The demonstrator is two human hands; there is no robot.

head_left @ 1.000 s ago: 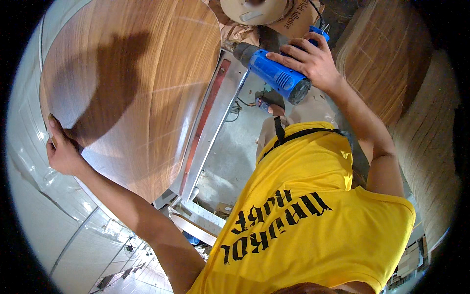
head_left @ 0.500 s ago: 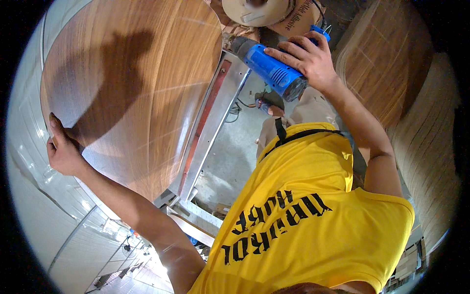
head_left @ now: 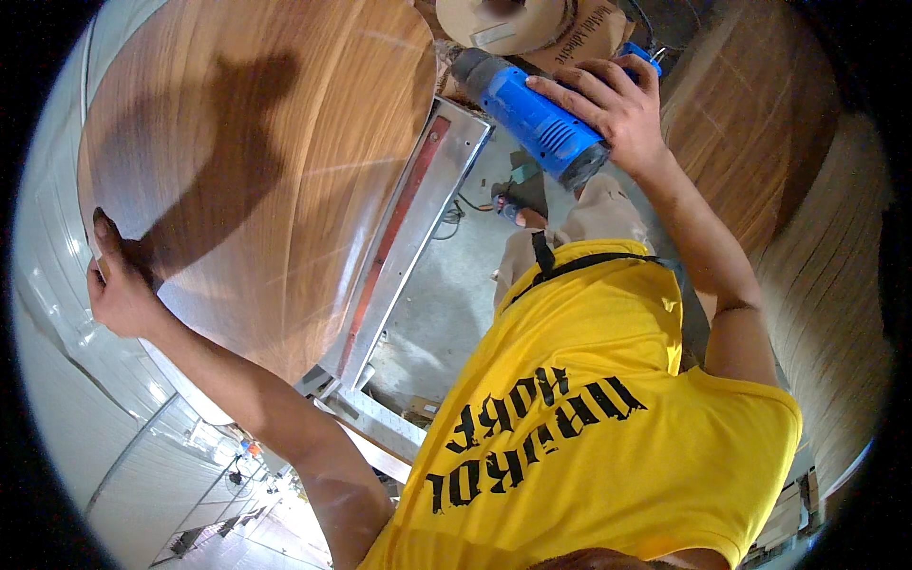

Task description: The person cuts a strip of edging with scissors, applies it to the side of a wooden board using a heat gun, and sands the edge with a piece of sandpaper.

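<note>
A rounded wood-grain panel fills the left half of the view. At its far left rim is my left hand, closed on the edge with the thumb on top; the other fingers are partly hidden. A small light strip shows beside the thumb, too little to identify. My right hand grips a blue heat gun with a dark nozzle. The nozzle points toward the panel's right edge, a little apart from it. The handle is mostly hidden behind my fingers.
A metal rail with a red strip runs beside the panel. Beyond the heat gun lie a large pale roll and a cardboard box. Another wood-grain panel stands at the right. Cables lie on the grey floor.
The heat gun and my right hand have shifted slightly to the right, away from the panel edge. My left hand has barely moved.
</note>
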